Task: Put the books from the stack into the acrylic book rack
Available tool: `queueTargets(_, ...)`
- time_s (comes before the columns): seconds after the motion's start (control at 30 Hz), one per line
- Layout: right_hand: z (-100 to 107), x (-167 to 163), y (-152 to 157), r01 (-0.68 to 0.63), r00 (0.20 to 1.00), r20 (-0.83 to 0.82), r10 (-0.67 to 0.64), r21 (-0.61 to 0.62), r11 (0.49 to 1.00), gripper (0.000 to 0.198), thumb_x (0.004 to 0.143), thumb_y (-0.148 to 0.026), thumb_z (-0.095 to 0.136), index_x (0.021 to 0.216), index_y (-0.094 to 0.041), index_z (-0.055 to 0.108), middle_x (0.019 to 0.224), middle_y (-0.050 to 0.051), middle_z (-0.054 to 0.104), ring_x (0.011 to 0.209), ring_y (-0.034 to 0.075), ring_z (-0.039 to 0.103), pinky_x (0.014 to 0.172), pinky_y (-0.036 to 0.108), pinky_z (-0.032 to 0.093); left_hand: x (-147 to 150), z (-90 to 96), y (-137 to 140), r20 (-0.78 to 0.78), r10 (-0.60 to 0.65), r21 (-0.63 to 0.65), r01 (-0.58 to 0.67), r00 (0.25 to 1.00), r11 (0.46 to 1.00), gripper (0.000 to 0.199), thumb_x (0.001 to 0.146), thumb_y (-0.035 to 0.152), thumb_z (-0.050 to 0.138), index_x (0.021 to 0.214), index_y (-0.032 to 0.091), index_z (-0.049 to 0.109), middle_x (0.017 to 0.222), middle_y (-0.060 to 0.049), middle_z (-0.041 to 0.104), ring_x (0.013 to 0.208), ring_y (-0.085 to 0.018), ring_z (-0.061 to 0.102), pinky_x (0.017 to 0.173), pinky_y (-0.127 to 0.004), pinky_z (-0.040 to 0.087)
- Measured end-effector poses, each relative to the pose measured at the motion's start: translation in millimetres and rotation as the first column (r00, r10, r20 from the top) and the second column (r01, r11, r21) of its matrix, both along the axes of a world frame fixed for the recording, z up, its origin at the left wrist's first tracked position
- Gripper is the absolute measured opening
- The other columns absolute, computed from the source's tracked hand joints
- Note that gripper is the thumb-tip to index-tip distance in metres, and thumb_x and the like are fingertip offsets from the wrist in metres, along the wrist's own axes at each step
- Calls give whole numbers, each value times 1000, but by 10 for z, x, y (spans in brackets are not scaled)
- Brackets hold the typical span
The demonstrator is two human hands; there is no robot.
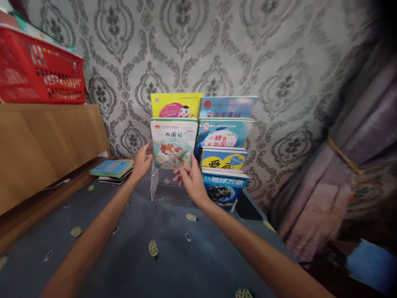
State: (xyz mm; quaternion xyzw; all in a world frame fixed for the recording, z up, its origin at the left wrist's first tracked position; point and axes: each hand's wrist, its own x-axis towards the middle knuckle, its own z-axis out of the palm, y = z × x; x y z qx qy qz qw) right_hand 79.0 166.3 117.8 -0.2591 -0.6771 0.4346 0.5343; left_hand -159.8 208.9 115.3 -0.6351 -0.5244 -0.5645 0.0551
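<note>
Backing the scene is a patterned wall point(182, 62); below it spreads a dark sheet point(130, 265). A tied curtain point(325, 198) hangs at the right. At the left, a wooden cabinet point(52, 140) supports a red basket point(25, 62), filled above its rim; most contents are indistinct. A clear rack point(154, 184) stands on the sheet near the wall, holding two columns of books. Right column: four visible tiers. Left column: a yellow book point(176, 103) at the rear, a white book point(172, 145) upright in front. A book stack point(113, 167) lies left of the rack. The left hand point(143, 161), partly open, is at the rack's left edge; contact cannot be determined. The right hand point(190, 178), fingers parted, overlaps the white book's lower right corner; no firm grip shows.
</note>
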Motion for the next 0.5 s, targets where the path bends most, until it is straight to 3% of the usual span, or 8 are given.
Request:
queueTargets(0.07, -257, 77, -199, -103, 980, 179, 85, 98, 990, 66, 94, -29, 44, 155, -20, 22, 85, 1, 67, 63, 14, 65, 56, 25, 49, -79, -288, -105, -61, 71, -63, -75, 996, 995, 48, 85, 16, 46, 132, 14, 53, 116, -12, 65, 106, -23, 64, 96, -41, 53)
queueTargets(0.13, -536, 198, -388, -214, 906, 398, 140, 147, 966, 53, 94, -25, 42, 148, -19, 41, 79, 0, 67, 64, 15, 65, 63, 27, 50, -180, -596, -255, -163, 149, -162, -176, 975, 971, 44, 84, 13, 44, 127, 12, 57, 114, -13, 65, 106, -24, 64, 97, -40, 52)
queueTargets(0.27, -1019, 451, -615, -265, 797, 582, 164, 92, 960, 48, 96, -25, 40, 142, -20, 52, 80, 3, 70, 66, 17, 65, 72, 33, 52, -466, -1012, -545, -242, 259, -239, -316, 935, 918, 38, 83, 10, 45, 117, 11, 62, 116, -17, 63, 115, -29, 59, 105, -48, 46)
queueTargets(0.33, -1178, 528, -655, -244, 804, 563, 191, 20, 970, 46, 96, -28, 40, 138, -19, 56, 82, 4, 70, 66, 17, 65, 71, 33, 53, -659, -1067, -605, -324, 371, -248, -457, 870, 854, 38, 86, 12, 44, 120, 11, 61, 126, -20, 59, 124, -33, 54, 108, -52, 41)
queueTargets(0.4, -1275, 562, -667, -196, 829, 524, 193, -51, 979, 44, 96, -32, 40, 132, -18, 59, 82, 5, 70, 66, 17, 66, 69, 32, 53, -867, -1045, -596, -426, 496, -248, -624, 757, 741, 40, 91, 19, 45, 127, 9, 57, 138, -24, 53, 132, -36, 48, 110, -55, 38)
queueTargets(0.5, -1334, 566, -662, -150, 855, 482, 189, -118, 982, 41, 95, -36, 43, 125, -17, 64, 81, 6, 70, 66, 17, 66, 65, 31, 53, -1162, -947, -509, -528, 545, -293, -742, 651, 603, 51, 93, 33, 48, 137, 6, 48, 150, -28, 42, 141, -41, 37, 112, -61, 31)
